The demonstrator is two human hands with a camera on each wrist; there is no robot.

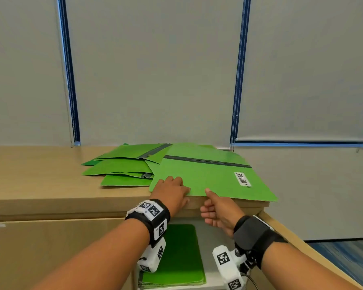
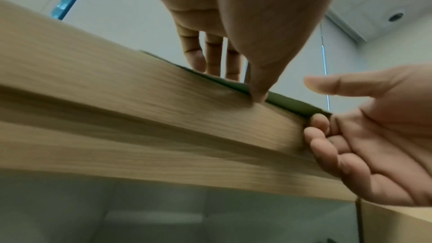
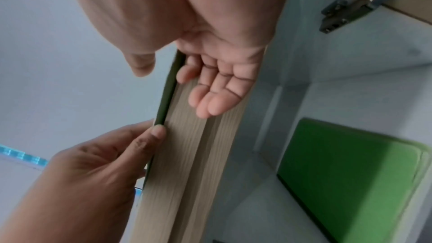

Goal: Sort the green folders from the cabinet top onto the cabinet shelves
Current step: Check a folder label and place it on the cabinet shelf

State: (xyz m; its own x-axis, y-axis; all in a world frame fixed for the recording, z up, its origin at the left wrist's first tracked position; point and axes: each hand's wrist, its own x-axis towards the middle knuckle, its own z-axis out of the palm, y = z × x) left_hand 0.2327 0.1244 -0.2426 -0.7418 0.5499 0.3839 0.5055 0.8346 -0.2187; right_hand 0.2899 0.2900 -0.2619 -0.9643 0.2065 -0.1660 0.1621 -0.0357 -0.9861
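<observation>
A green folder labelled SECURITY [image 1: 208,176] lies on the right of the wooden cabinet top [image 1: 40,174], its front edge [image 2: 292,104] slightly past the rim. My left hand [image 1: 177,190] rests on it with straight fingers, and the thumb presses its front edge. My right hand [image 1: 208,203] is just below that edge. Its thumb [image 2: 327,84] hovers over the folder and its fingers [image 3: 210,88] lie loosely against the cabinet's front rim, the index tip touching the folder's underside. Several more green folders [image 1: 124,166] lie fanned out to the left.
In the open compartment below sits a stack of green folders [image 1: 180,252] on a white shelf. The cabinet door [image 1: 291,237] stands open at the right, with its hinge [image 3: 346,12] in the right wrist view. Roller blinds hang behind the cabinet.
</observation>
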